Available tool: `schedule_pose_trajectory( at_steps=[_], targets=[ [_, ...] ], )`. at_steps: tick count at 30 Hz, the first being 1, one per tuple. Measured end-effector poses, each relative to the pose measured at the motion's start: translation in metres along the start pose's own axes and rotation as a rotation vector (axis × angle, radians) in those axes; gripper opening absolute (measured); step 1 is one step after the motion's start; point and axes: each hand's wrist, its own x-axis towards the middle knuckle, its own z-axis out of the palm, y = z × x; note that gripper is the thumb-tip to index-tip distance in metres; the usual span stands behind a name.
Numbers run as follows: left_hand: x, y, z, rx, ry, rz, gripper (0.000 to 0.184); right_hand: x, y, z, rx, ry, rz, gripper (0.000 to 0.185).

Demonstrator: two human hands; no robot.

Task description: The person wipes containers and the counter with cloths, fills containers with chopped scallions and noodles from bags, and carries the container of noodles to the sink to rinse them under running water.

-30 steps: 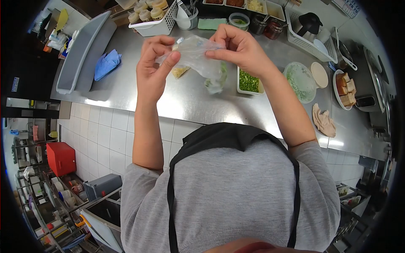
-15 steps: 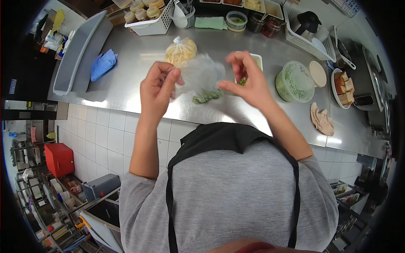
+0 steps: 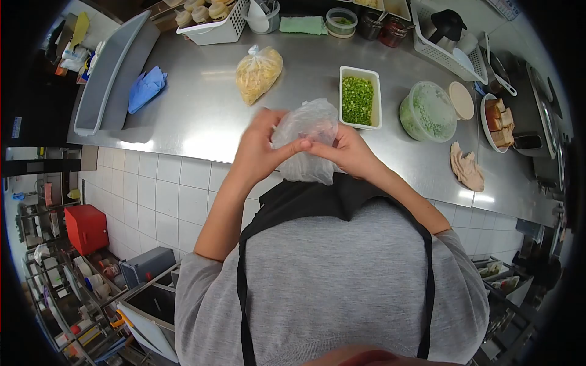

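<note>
A clear plastic bag [image 3: 310, 119] is gathered between my two hands, close to my apron above the counter's front edge. My left hand [image 3: 261, 149] grips it from the left, its fingers partly blurred. My right hand [image 3: 353, 152] grips it from the right, and the two thumbs meet at the near side of the bag. What the bag contains, if anything, I cannot make out. Just beyond my right hand stands a white rectangular container [image 3: 377, 97] of chopped green onions [image 3: 357, 99]. Farther back, a tied bag of yellowish shreds [image 3: 259, 73] rests on the counter.
Right of the green onions are a round clear tub [image 3: 427, 113], its pale lid [image 3: 461, 100], a crumpled beige cloth [image 3: 466, 168] and a dish of bread pieces [image 3: 499, 125]. A blue cloth [image 3: 146, 88] lies beside a grey bin [image 3: 116, 76] at left.
My hands have come together and drawn the plastic bag toward me. Greens seen at the bag earlier are out of sight. The green onion container is uncovered by my right hand.
</note>
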Motion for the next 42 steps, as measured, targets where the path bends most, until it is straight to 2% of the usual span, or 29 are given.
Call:
schedule_pose_trajectory(
  at_steps=[1,3,4,5,6,7,8,10,11,13,15,17,18,19,20,21,23,24,26,27,28,29,31,32,35,36,37,38,42],
  targets=[
    [-0.002,-0.016,0.005,0.002,0.007,-0.002,0.032,-0.001,-0.002,0.001,-0.001,-0.007,-0.002,0.025],
    [-0.005,-0.041,0.009,-0.574,-0.105,-0.335,0.026,-0.004,-0.007,0.002,0.377,0.052,0.057,0.019],
    [-0.006,-0.049,0.007,-0.682,-0.1,-0.393,0.023,-0.005,-0.006,-0.002,0.379,0.051,0.057,0.019],
    [-0.009,-0.054,0.009,-0.683,-0.101,-0.395,0.023,-0.006,-0.004,-0.008,0.632,0.062,0.112,0.016],
    [-0.011,-0.049,0.011,-0.966,-0.005,-0.519,0.025,-0.008,-0.001,-0.014,0.884,0.074,0.17,0.014],
    [-0.014,-0.047,0.012,-1.247,0.101,-0.641,0.027,-0.009,0.007,-0.016,0.883,0.073,0.176,0.014],
    [-0.017,-0.054,0.012,-1.357,0.08,-0.651,0.031,-0.009,0.02,-0.017,0.705,0.087,0.21,0.015],
    [-0.014,-0.051,0.016,-1.429,0.065,-0.66,0.03,-0.007,0.03,-0.011,0.37,0.076,0.185,0.023],
    [-0.013,-0.05,0.017,-1.502,0.04,-0.665,0.029,-0.008,0.031,-0.008,0.371,0.072,0.186,0.023],
    [-0.02,-0.07,0.024,-1.513,-0.035,-0.587,0.027,-0.009,0.018,-0.002,0.084,0.04,0.191,0.031],
    [-0.024,-0.067,0.024,-1.522,-0.115,-0.511,0.025,-0.007,0.035,-0.01,0.024,0.038,0.141,0.026],
    [-0.028,-0.031,0.016,-1.149,-0.133,-0.595,0.021,-0.008,0.054,-0.027,0.137,0.021,0.178,0.02],
    [-0.031,-0.031,0.016,-1.15,-0.13,-0.598,0.021,-0.011,0.043,-0.021,0.395,0.121,0.264,0.021],
    [-0.034,-0.032,0.014,-0.923,-0.18,-0.548,0.021,-0.013,0.031,-0.019,0.397,0.118,0.265,0.021],
    [-0.036,-0.034,0.013,-0.697,-0.229,-0.495,0.021,-0.014,0.02,-0.018,0.579,0.198,0.33,0.023],
    [-0.037,-0.04,0.011,-0.698,-0.229,-0.496,0.021,-0.016,0.015,-0.018,0.762,0.281,0.393,0.024],
    [-0.041,-0.058,0.012,-0.55,-0.422,-0.621,0.028,-0.021,0.026,-0.016,0.828,0.278,0.406,0.025],
    [-0.044,-0.069,0.02,-0.552,-0.423,-0.626,0.028,-0.023,0.028,-0.014,0.818,0.242,0.4,0.026],
    [-0.05,-0.086,0.036,-0.63,-0.129,-0.572,0.035,-0.025,0.03,-0.012,0.81,0.203,0.397,0.029],
    [-0.048,-0.079,0.037,-0.63,-0.132,-0.575,0.035,-0.025,0.029,-0.013,0.51,0.152,0.322,0.032],
    [-0.044,-0.067,0.037,-0.96,-0.059,-0.704,0.033,-0.026,0.03,-0.015,0.212,0.099,0.247,0.037],
    [-0.043,-0.06,0.039,-1.29,0.023,-0.827,0.031,-0.026,0.032,-0.018,0.213,0.099,0.251,0.037],
    [-0.039,-0.067,0.049,-1.394,-0.022,-0.828,0.035,-0.022,0.041,-0.027,-0.121,-0.066,0.347,0.041],
    [-0.035,-0.071,0.054,-1.498,-0.074,-0.825,0.038,-0.021,0.05,-0.029,-0.121,-0.065,0.349,0.041],
    [-0.025,-0.062,0.056,-1.444,-0.044,-0.847,0.045,-0.023,0.066,-0.032,-0.075,0.021,0.448,0.032],
    [-0.024,-0.056,0.052,-1.444,-0.045,-0.85,0.045,-0.026,0.063,-0.031,0.214,0.163,0.512,0.031],
    [-0.023,-0.047,0.046,-1.316,-0.086,-0.732,0.053,-0.028,0.061,-0.031,0.504,0.305,0.568,0.029],
    [-0.023,-0.042,0.042,-1.185,-0.125,-0.615,0.063,-0.03,0.063,-0.035,0.564,0.306,0.58,0.028],
    [-0.024,-0.038,0.035,-0.954,-0.288,-0.447,0.065,-0.038,0.055,-0.032,0.627,0.278,0.496,0.03]
  ],
)
